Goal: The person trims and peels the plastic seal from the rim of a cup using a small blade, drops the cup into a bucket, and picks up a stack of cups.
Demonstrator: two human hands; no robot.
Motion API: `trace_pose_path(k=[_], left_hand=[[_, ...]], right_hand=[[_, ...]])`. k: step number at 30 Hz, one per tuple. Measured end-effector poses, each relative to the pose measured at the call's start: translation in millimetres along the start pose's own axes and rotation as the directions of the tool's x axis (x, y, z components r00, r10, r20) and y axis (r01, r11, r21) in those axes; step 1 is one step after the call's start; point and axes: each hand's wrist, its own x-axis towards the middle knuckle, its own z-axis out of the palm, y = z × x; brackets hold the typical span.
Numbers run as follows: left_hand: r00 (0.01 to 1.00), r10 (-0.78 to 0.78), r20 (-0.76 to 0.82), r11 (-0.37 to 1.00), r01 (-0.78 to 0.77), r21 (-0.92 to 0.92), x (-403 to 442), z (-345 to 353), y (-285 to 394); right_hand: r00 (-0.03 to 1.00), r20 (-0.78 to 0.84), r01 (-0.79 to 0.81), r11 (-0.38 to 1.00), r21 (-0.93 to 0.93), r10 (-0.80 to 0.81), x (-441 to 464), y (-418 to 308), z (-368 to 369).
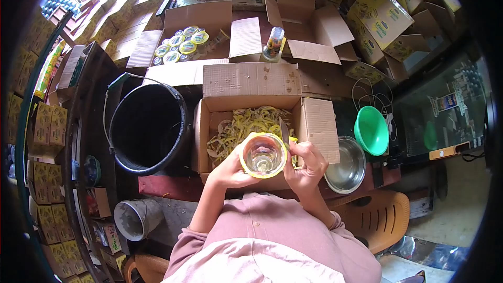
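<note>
My left hand is closed around a clear cup with a yellow rim, its open mouth facing me. My right hand grips a knife, whose dark blade points away from me beside the cup's rim. A bit of yellow shows by the right fingers; I cannot tell if it is the knife's handle. Just beyond both hands stands an open cardboard box holding a heap of yellow and pale strips, partly hidden by the cup.
A black bucket stands left of the box. To the right are a steel bowl and a green bowl. Farther back, a carton holds several lidded cups, near a clear container and another open carton.
</note>
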Motion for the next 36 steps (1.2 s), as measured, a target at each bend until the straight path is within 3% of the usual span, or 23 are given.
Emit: trace_pose_path(k=[3,6,12,27,36], left_hand=[[0.998,0.049,-0.032,0.998,-0.049,-0.026,1.1,3.8,-2.6],[0.996,0.036,-0.08,0.996,-0.029,0.086,3.8,8.6,2.5],[0.983,0.074,-0.167,0.997,-0.067,0.046,1.9,9.6,-7.0],[1.0,-0.01,-0.026,0.999,0.011,0.035,-0.5,5.8,0.3],[0.999,-0.039,-0.003,0.993,0.038,-0.11,-3.2,7.3,-4.0]], right_hand=[[1.0,0.021,-0.007,1.0,-0.009,0.007,2.1,-1.6,-1.3],[1.0,0.012,0.002,1.0,-0.021,-0.002,-0.7,-0.5,-1.4],[1.0,-0.005,-0.016,1.0,-0.026,0.016,-8.2,-4.4,-2.8],[0.996,0.016,0.09,0.992,-0.093,-0.089,-1.2,-3.1,-1.8],[0.998,-0.011,0.065,0.993,-0.101,-0.067,-4.1,-2.3,0.7]])
